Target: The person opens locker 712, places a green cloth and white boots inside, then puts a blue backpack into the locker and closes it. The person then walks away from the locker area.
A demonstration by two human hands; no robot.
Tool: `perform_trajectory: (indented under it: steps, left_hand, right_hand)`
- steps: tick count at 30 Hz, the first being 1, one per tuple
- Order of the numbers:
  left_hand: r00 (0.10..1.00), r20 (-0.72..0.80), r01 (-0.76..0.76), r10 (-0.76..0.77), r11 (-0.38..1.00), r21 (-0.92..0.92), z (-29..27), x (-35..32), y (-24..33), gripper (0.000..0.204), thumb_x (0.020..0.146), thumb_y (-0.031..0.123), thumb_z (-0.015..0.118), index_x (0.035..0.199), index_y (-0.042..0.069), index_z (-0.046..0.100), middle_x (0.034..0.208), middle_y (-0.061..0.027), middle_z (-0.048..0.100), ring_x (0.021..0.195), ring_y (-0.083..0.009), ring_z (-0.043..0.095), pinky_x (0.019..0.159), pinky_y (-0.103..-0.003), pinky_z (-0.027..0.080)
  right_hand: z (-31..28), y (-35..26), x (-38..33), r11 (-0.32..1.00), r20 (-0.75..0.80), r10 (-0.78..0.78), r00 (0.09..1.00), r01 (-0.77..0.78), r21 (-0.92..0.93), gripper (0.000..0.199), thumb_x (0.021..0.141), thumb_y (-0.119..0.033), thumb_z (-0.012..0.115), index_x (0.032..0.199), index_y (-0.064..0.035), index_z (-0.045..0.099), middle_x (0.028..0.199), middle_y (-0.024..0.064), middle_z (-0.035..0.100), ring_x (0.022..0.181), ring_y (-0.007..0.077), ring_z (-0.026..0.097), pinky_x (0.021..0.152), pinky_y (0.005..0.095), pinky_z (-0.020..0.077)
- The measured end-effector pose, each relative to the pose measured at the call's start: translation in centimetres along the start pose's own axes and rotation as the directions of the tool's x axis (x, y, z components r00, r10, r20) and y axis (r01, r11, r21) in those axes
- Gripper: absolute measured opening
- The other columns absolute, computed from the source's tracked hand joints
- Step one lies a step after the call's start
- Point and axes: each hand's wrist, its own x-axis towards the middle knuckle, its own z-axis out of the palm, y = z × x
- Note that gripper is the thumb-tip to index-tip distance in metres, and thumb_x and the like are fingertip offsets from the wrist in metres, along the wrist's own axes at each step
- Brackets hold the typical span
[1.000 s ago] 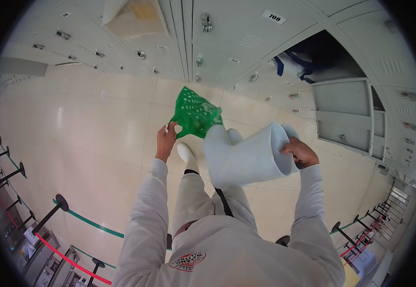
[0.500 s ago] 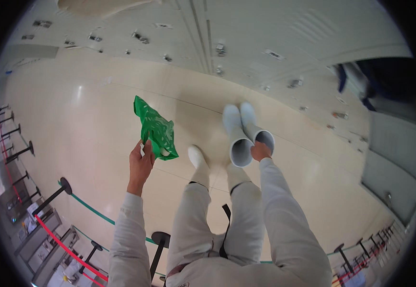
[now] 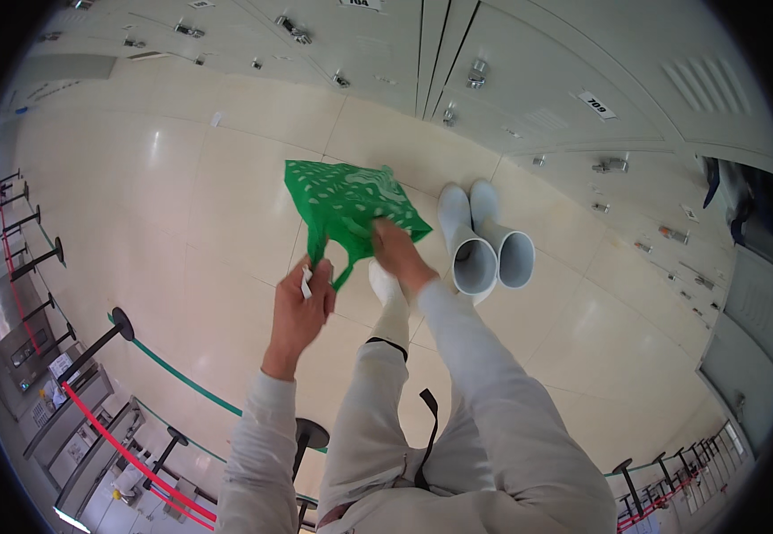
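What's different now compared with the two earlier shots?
The right hand has let go of the pale boots, which were held tilted in the first shot and now stand upright on the floor. That hand has moved left to the green bag; whether it grips it is unclear. Unchanged: the left hand still holds the bag by its handle.

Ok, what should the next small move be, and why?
I'd probably have the right hand spread the green bag wider: the left hand holds it by its handle, the right is at its side, grip unclear, and the pale boots stand on the floor, free of both hands.
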Motion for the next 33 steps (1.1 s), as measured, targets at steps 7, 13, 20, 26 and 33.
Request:
perform_trajectory:
  steps: [7,13,20,26,33]
  left_hand:
    - [0.990,0.141,0.011,0.017,0.980,-0.198,1.5,-4.9,2.3,0.028,0.104,0.017,0.047,0.126,0.004,0.059,0.051,0.0006,0.048,0.042,-0.0051,0.043,0.041,-0.024,0.033]
    - [0.984,0.175,-0.036,0.038,0.999,-0.016,4.3,-3.8,-0.1,0.016,0.100,0.012,0.053,0.106,0.000,0.062,0.049,-0.0037,0.051,0.043,-0.0101,0.053,0.043,-0.026,0.039]
    - [0.994,0.090,0.069,-0.065,0.997,-0.041,7.0,-4.8,-4.2,0.022,0.102,0.018,0.052,0.110,0.002,0.063,0.053,-0.0017,0.049,0.044,-0.0080,0.049,0.042,-0.025,0.036]
    - [0.910,-0.140,0.225,-0.391,0.747,-0.626,7.4,-0.9,-8.6,0.031,0.104,0.030,0.045,0.121,0.008,0.059,0.060,0.0040,0.045,0.046,-0.0051,0.036,0.040,-0.021,0.027]
    - [0.844,-0.421,-0.071,-0.333,0.708,-0.703,5.1,2.4,-6.4,0.030,0.104,0.030,0.047,0.120,0.009,0.059,0.065,0.0053,0.044,0.049,-0.0029,0.033,0.042,-0.019,0.025]
  right_hand:
    - [0.3,13.7,-0.1,0.917,-0.052,-0.007,0.999,-0.015,-0.399,0.036,0.085,-0.024,0.066,0.115,-0.0032,0.064,0.113,0.0202,0.067,0.104,0.0352,0.064,0.085,0.0414,0.0500]
    - [-2.7,15.0,-3.8,0.982,-0.062,0.115,0.991,-0.123,-0.142,0.038,0.084,-0.026,0.066,0.114,-0.0036,0.065,0.113,0.0214,0.066,0.103,0.0375,0.064,0.085,0.0428,0.0498]
    - [-9.0,11.4,-9.4,0.946,0.075,0.296,0.952,-0.303,0.113,0.041,0.082,-0.029,0.067,0.114,-0.0039,0.066,0.111,0.0218,0.067,0.102,0.0374,0.064,0.085,0.0424,0.0493]
    - [-17.9,-0.2,-16.8,0.790,0.499,0.504,0.705,-0.610,0.063,0.042,0.084,-0.024,0.065,0.119,-0.0020,0.063,0.110,0.0134,0.069,0.098,0.0239,0.064,0.089,0.0357,0.0478]
    - [-22.0,0.3,-23.3,0.527,0.263,0.733,0.627,-0.769,0.362,0.038,0.091,-0.020,0.060,0.124,-0.0002,0.059,0.108,0.0092,0.067,0.098,0.0185,0.063,0.087,0.0326,0.0482]
